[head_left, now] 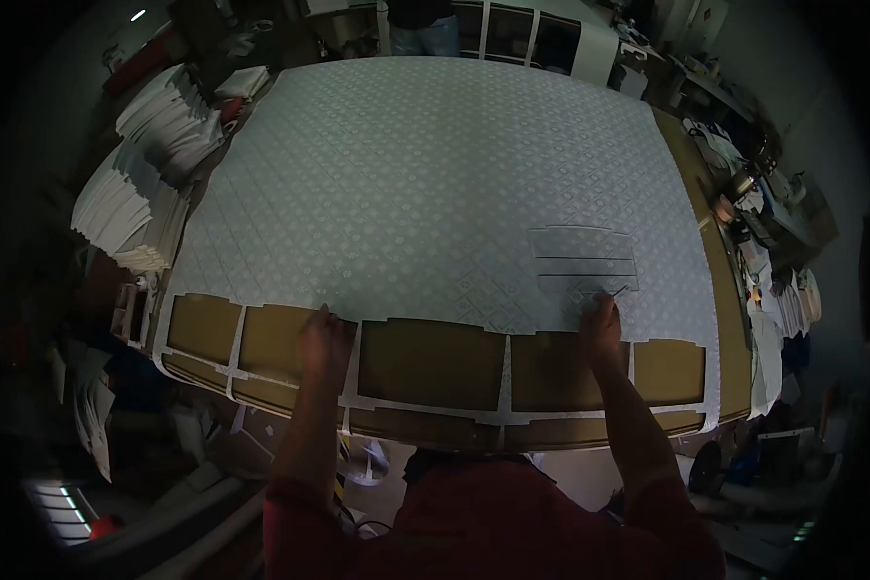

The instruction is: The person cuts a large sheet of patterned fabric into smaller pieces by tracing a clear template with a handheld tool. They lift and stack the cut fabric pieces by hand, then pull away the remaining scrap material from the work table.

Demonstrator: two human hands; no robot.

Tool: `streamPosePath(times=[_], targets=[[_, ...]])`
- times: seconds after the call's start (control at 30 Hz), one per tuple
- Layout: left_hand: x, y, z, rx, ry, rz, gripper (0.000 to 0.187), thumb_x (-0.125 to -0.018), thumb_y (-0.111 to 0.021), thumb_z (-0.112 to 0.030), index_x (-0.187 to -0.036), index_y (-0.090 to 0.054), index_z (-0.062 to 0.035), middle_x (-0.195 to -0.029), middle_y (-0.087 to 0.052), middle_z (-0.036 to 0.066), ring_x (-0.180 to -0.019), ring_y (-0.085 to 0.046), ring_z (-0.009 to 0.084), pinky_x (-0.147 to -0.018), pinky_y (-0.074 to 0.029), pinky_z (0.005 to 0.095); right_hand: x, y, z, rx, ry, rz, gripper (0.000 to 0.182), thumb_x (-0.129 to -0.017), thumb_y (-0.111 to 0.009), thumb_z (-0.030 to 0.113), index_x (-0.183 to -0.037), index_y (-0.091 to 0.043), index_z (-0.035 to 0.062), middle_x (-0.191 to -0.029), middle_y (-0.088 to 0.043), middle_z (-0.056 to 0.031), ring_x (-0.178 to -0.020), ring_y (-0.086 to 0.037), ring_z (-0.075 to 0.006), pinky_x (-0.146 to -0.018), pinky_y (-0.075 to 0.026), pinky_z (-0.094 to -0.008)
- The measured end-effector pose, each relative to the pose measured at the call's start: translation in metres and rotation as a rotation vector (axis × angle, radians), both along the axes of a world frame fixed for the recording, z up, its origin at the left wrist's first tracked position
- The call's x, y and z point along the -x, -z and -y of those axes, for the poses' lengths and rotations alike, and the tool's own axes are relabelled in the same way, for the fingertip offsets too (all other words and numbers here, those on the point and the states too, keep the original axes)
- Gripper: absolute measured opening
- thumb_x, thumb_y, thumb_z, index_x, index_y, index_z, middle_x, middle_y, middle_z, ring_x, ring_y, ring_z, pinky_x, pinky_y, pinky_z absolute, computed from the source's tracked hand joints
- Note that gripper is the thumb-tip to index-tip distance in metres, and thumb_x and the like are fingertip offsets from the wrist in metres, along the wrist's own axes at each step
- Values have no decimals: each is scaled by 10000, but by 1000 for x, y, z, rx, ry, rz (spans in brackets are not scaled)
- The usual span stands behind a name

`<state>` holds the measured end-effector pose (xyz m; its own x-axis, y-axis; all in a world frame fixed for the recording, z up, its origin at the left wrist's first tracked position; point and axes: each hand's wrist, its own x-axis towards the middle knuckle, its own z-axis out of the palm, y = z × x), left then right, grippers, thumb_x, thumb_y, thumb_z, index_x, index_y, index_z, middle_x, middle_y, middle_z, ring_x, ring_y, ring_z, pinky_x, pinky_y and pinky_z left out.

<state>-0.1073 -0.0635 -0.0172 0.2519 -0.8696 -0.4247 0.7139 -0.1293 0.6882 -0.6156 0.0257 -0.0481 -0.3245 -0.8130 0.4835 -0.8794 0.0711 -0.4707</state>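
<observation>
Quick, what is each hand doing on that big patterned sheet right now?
Left hand: resting on the near edge of the patterned sheet; grip cannot be told.
Right hand: on the sheet by the cut strips; grip cannot be told.

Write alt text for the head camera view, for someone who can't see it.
A person's left hand and right hand press on the near edge of a large white patterned sheet covering a brown table. Stacks of white pieces lie at the left.

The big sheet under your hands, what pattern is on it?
The sheet is pale grey-white with a repeating diamond pattern; the head view shows it.
</observation>
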Motion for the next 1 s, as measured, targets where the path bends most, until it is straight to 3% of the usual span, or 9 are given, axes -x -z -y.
streamPosePath(times=[0.2, 0.33, 0.47, 0.57, 0.73, 0.8, 0.83, 0.9, 1.0], targets=[[-28, 46, 19, -44, 212, 158, 123, -1009, -623, -134, -906, -605, -69, -820, -575, 30, -727, -566, 157, -681, -478, 310, -14, 17, 94, -63, -175, 65, 459, -857, -745, 102, -1235, -490, 52, -1146, -620, -253, -978, -596, -487, -831, -486, -571], [1, 6, 20, -70, 82, 30, 142, -1018, -615, -165, -949, -626, -41, -820, -620, 66, -733, -623, 212, -722, -538, 353, -44, -4, 64, -105, -379, 132, 499, -852, -767, 123, -1258, -485, 59, -1205, -607, -243, -1035, -594, -497, -883, -492, -564], [-4, 23, 22, -83, 323, 157, 249, -1029, -615, -256, -1023, -649, -10, -880, -677, 113, -799, -673, 251, -762, -574, 399, -47, -22, 5, -148, -540, -50, 562, -833, -801, 155, -1296, -499, 54, -1313, -595, -242, -1138, -586, -502, -969, -498, -555], [4, 12, 24, -158, 331, 233, 336, -1032, -628, -333, -1069, -660, 0, -925, -700, 121, -814, -683, 246, -762, -579, 385, -17, 4, -5, -166, -613, -127, 593, -838, -797, 169, -1340, -508, 40, -1336, -598, -255, -1178, -585, -502, -989, -501, -553], [10, 18, 31, -140, 477, 325, 480, -1052, -575, -472, -1123, -665, -6, -959, -714, 126, -808, -698, 245, -771, -593, 378, 5, 16, -3, -362, -410, -374, 479, -905, -701, 156, -1343, -530, 65, -1265, -621, -301, -1138, -617, -493, -947, -528, -552], [11, 20, 29, -115, 445, 273, 487, -1056, -563, -475, -1130, -662, -3, -956, -715, 127, -801, -700, 245, -762, -598, 379, -7, 4, 4, -163, -279, -528, 373, -929, -616, 105, -1296, -546, 90, -1194, -641, -310, -1020, -658, -495, -870, -549, -564], [12, 20, 28, -93, 406, 220, 495, -1060, -552, -478, -1136, -659, -1, -952, -716, 128, -794, -702, 245, -752, -603, 380, -9, -1, 9, -160, -269, -532, 373, -929, -616, 105, -1296, -546, 90, -1194, -641, -310, -1020, -658, -495, -870, -549, -564], [14, 22, 28, -94, 414, 286, 522, -1052, -551, -508, -1139, -652, -3, -932, -706, 121, -775, -695, 238, -732, -603, 376, -10, -11, 15, -511, -63, -332, 381, -921, -566, 51, -1297, -550, 112, -1116, -676, -281, -945, -680, -498, -800, -546, -582], [14, 24, 25, -93, 412, 435, 547, -1043, -550, -536, -1102, -649, -1, -874, -686, 110, -718, -674, 224, -679, -595, 367, -2, -6, 20, -442, -138, -375, 332, -915, -544, 48, -1237, -572, 123, -1024, -705, -251, -910, -695, -483, -750, -537, -579]])
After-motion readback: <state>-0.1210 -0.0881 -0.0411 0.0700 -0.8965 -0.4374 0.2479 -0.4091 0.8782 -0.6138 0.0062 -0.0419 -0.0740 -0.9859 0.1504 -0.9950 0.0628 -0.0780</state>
